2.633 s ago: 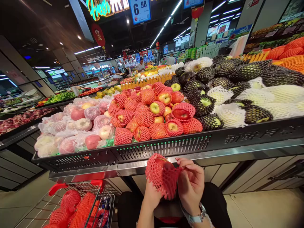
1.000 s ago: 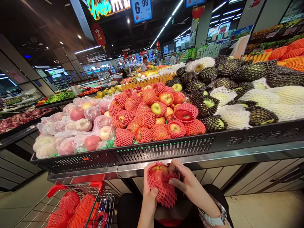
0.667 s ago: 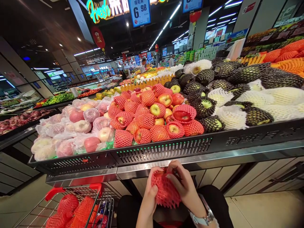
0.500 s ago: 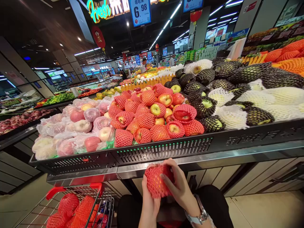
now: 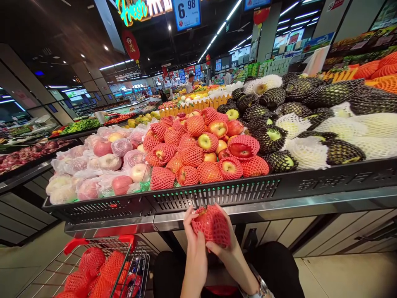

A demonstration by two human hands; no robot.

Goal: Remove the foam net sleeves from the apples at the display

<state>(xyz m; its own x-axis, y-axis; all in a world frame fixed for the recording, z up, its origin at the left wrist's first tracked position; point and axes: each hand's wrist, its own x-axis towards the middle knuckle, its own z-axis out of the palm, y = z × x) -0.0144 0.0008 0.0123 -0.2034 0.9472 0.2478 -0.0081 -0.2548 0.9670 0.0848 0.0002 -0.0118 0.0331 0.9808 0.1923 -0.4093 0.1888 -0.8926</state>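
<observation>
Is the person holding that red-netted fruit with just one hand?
No, the left hand and the right hand are both around the red-netted fruit.

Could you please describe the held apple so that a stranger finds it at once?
Find the long black display. In front of it, the left hand and right hand cup this apple in red foam netting. Unlike the netted apples piled behind, it alone is held.

Shiny silver wristwatch (image 5: 263,287), black trousers (image 5: 276,269), bare forearms (image 5: 194,276)
</observation>
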